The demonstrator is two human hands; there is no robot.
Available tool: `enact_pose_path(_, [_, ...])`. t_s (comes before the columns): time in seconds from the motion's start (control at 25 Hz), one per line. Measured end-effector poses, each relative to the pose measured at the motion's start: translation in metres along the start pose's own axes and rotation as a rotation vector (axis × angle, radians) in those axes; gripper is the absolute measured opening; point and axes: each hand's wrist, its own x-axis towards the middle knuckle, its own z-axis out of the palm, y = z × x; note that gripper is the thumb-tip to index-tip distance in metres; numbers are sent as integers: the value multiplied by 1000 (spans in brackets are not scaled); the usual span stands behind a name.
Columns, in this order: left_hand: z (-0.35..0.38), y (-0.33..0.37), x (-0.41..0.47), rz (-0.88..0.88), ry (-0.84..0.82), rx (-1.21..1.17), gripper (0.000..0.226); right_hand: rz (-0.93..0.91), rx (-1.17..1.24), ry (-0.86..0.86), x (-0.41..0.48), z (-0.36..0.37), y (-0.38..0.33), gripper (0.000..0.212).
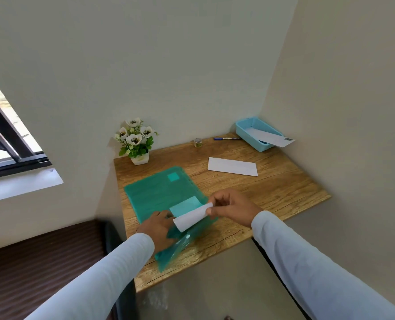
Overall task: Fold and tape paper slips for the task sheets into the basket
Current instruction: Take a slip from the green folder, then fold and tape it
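Pale walls meet in a corner behind a wooden surface [272,192], and a dark-framed window [11,144] shows at the left.

A green folder [155,192] lies on the near left part of the surface, its flap turned out over the near edge. It carries 2 pale blue labels, a small square one [173,177] towards the far end and a larger one [185,205] nearer the hands.

The right hand [231,207] pinches the upper end of a white paper slip [192,217] between thumb and curled fingers, and holds it tilted just above the folder. The left hand [159,224] lies back-up on the folder with its fingers reaching to the lower end of the slip. I cannot tell whether they grip it. Both arms wear pale long sleeves.

In the far right corner stands a blue basket [244,132]. 1 long white paper [270,136] lies in it, its end sticking out over the rim. A blue pen [226,138] lies just left of the basket, and a tape roll [198,142] stands further left along the wall. Another white sheet [232,166] lies flat mid-surface, well apart from the hands. A pot of white flowers [136,139] stands in the far left corner.
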Motion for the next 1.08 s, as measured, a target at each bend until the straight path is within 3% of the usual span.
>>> enact_pose_path(0.12, [1,-4,5,61,-21,112,58,-40,122,60,-1,-14,-16,8])
enact_pose_path(0.4, [2,-16,18,65,-90,61,51,-164,375,314,-1,-42,-52,11])
enact_pose_path(0.52, [-3,-21,26,56,-41,-181,34,-224,426,402,2,-50,-64,8])
enact_pose_path(0.68, [-19,-13,31,-57,173,-600,28,-228,411,440,6,-48,-63,10])
enact_pose_path(0.76, [-37,5,29,-119,162,-1041,39,-213,382,416,6,-43,-59,4])
enact_pose_path(0.88, [-69,25,27,-111,33,-1474,58,-164,304,372,8,-32,-54,19])
enact_pose_path(0.96, [-80,33,28,-77,10,-1592,49,-130,247,355,9,-26,-49,28])
enact_pose_path(1.08, [-84,37,37,-72,65,-1548,31,-70,177,299,12,-21,-42,30])
